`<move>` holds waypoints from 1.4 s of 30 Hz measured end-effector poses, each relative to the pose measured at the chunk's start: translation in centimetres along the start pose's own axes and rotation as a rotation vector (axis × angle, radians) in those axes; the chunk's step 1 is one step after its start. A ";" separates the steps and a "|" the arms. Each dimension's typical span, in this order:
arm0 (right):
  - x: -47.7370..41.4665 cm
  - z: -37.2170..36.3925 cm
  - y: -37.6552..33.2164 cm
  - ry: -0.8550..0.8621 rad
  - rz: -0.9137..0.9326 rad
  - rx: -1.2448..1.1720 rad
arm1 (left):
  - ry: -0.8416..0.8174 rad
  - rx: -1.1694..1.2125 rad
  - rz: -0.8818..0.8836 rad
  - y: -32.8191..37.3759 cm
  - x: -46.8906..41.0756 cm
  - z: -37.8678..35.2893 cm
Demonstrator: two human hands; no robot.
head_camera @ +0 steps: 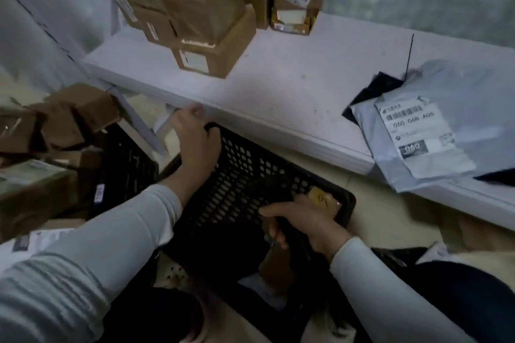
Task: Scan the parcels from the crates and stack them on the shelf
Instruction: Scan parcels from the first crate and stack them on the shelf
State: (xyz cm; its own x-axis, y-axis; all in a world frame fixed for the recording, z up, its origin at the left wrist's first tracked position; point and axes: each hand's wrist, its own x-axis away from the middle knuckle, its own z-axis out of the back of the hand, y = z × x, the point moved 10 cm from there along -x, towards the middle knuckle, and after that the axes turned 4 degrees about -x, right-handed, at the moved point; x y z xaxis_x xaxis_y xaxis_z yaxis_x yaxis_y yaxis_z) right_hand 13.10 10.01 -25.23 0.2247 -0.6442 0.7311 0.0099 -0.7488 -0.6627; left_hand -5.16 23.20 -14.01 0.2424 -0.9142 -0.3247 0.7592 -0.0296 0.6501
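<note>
A black perforated plastic crate point(245, 164) is tilted on its side below the white shelf point(278, 86). My left hand point(195, 142) grips the crate's upper rim near the shelf edge. My right hand point(303, 223) holds a dark handheld scanner point(267, 184) over the crate's lower corner, beside a small brown parcel point(320, 198). Brown cardboard parcels point(206, 17) stand stacked on the shelf at the back. A grey mailer bag point(434, 125) with a barcode label lies on the shelf at right.
A second black crate point(125, 164) at left holds several cardboard boxes point(55, 122). A white mailer with a label point(30, 239) lies at lower left. Dark bags point(457, 287) lie at lower right. The wall rises behind the shelf.
</note>
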 end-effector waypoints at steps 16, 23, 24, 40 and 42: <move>-1.7 13.9 6.9 0.647 -0.015 -0.183 | -1.224 -0.318 0.006 -1.0 21.1 -27.1; -2.1 14.8 7.4 0.639 0.007 -0.198 | -0.925 -0.510 -0.076 0.5 20.2 -27.6; -2.1 14.8 7.2 0.634 0.016 -0.200 | -0.912 -0.456 -0.005 -0.4 19.7 -26.8; 2.1 5.6 2.4 0.308 0.222 -0.417 | -0.635 0.387 0.452 -9.1 12.4 -1.8; 2.5 4.6 2.4 0.280 0.233 -0.528 | -0.569 0.398 0.239 -6.6 12.3 0.8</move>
State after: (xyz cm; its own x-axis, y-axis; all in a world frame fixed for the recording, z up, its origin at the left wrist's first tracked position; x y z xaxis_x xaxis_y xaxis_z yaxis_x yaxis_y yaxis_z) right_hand 18.17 7.33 -25.75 -0.1003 -0.7620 0.6398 -0.5060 -0.5146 -0.6922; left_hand -7.70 11.83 -21.76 -0.0590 -0.9793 0.1938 0.4216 0.1515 0.8940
